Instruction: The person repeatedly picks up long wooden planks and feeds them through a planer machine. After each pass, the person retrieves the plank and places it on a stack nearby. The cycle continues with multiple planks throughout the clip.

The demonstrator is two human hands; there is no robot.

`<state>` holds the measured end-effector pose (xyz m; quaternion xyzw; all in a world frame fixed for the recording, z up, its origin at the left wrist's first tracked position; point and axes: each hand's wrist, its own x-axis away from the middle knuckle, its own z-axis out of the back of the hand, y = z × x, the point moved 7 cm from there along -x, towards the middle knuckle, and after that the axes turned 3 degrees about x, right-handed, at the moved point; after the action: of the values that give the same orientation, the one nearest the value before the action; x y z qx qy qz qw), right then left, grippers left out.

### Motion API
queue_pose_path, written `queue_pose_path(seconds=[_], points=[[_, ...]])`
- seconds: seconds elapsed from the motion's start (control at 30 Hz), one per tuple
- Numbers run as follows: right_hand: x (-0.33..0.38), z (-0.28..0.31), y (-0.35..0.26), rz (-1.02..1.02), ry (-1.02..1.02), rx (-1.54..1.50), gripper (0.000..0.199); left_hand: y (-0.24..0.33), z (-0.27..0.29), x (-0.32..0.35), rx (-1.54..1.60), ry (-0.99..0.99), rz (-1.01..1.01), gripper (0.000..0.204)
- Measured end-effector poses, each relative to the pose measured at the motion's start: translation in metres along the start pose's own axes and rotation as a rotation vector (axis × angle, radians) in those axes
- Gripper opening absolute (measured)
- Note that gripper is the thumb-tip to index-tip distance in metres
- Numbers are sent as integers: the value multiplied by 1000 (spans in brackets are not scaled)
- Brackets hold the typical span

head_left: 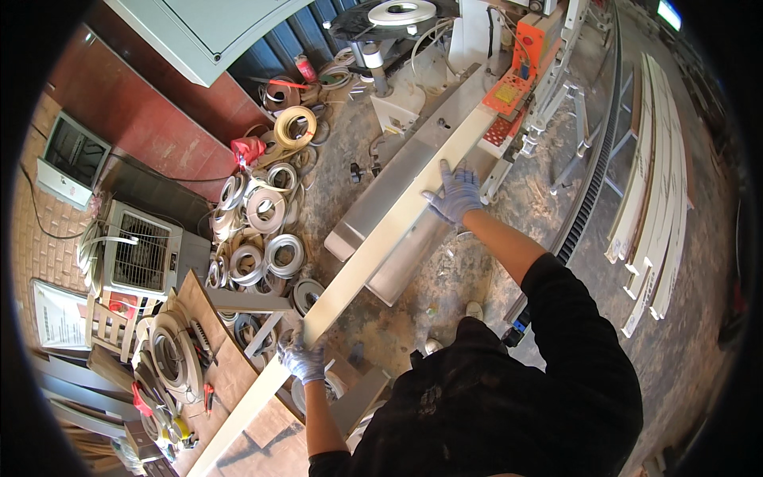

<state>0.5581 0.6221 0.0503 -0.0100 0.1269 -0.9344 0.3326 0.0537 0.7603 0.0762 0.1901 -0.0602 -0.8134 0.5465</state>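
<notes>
A long, narrow cream board (pixel 362 274) runs diagonally from the lower left up to an orange machine part (pixel 505 94) at the upper right. My left hand (pixel 302 359), in a pale glove, grips the board close to the wooden worktable, its fingers curled over the edge. Farther along the board, my right hand (pixel 455 195) rests gloved on its surface with fingers outstretched and thumb apart. Beneath the board's far half are a metal machine bed (pixel 354 229) and a red perforated plate (pixel 498 132).
Many coils of edge strip (pixel 265 210) lie heaped on the floor at left. A wooden worktable (pixel 208 397) holds more coils and red-handled tools. To the right, a dark roller track (pixel 592 199) curves past a stack of long pale boards (pixel 653 191). An evaporative cooler (pixel 139 250) stands far left.
</notes>
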Motion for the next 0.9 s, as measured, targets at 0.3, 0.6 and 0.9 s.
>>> queue_pose_path(seconds=[0.3,0.6,0.9], points=[[-45,-5,47,-27,-6,11,99,53,-17,-10,64,-98,76,72],[-89,1,81,-139,4,-26,101,139,-44,-26,59,-237,51,67],[18,-3,-7,69,-152,-70,109,182,-70,-17,65,-221,-286,54]])
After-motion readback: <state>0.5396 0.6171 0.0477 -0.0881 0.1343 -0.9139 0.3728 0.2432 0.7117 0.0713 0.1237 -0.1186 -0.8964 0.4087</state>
